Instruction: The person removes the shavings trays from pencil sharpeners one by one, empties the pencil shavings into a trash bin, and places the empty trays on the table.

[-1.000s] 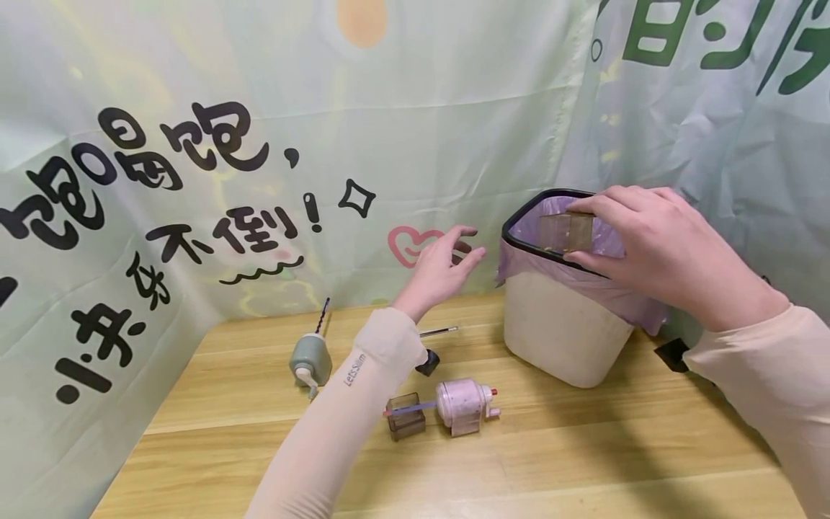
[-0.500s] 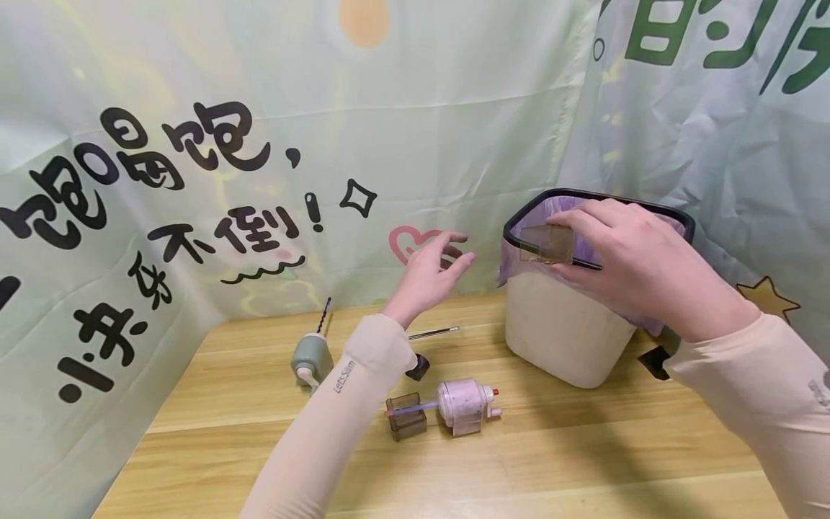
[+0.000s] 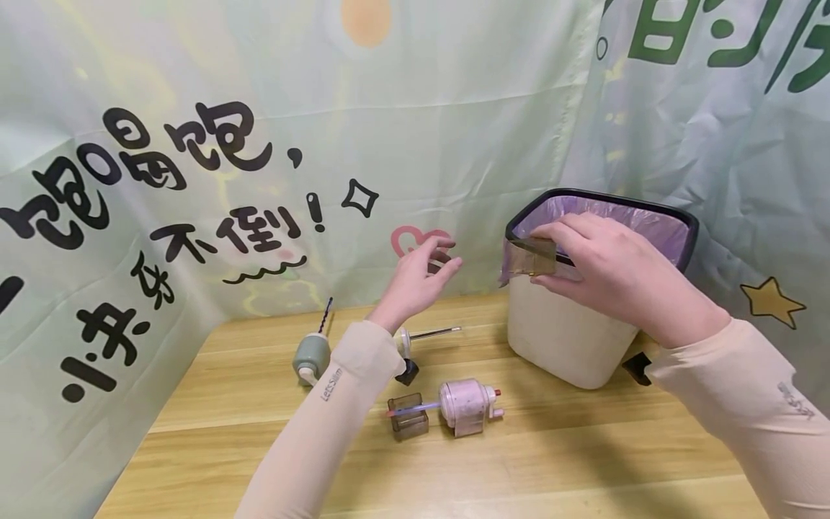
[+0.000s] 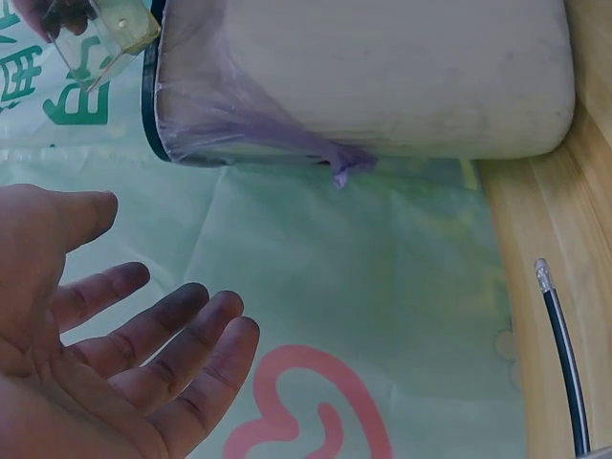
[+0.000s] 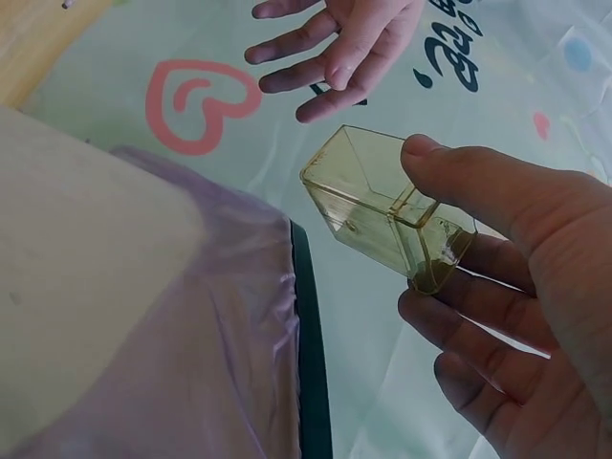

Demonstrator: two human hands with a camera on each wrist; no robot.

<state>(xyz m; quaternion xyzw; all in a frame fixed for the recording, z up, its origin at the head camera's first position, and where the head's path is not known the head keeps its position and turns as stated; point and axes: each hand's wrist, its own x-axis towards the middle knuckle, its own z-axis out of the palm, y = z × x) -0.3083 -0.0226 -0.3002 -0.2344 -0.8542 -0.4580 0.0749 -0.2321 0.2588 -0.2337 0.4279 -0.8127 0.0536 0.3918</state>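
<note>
My right hand (image 3: 616,277) pinches a see-through, yellowish-brown shavings box (image 3: 528,258) between thumb and fingers. The box hangs in front of the bin's near left rim; in the right wrist view a little dark residue shows inside it. My left hand (image 3: 415,280) floats to the left of the bin, fingers relaxed and apart, holding nothing. The bin (image 3: 560,328) is off-white with a black rim and a purple liner. Below the hands, a pink crank pencil sharpener (image 3: 463,404) holds a pencil, whose shaft crosses above a second brownish see-through box (image 3: 408,425) on the table.
A grey-green crank sharpener (image 3: 311,357) with a dark patterned pencil stands at the table's left. Partly behind my left forearm is a whitish sharpener (image 3: 402,342) with a dark pencil (image 3: 436,332). Printed cloth (image 3: 454,108) hangs behind the wooden table (image 3: 519,468).
My right hand has brought the shavings box leftward and slightly down, from over the bin's opening to in front of its rim. My left hand has drifted a little left, its fingers staying relaxed.
</note>
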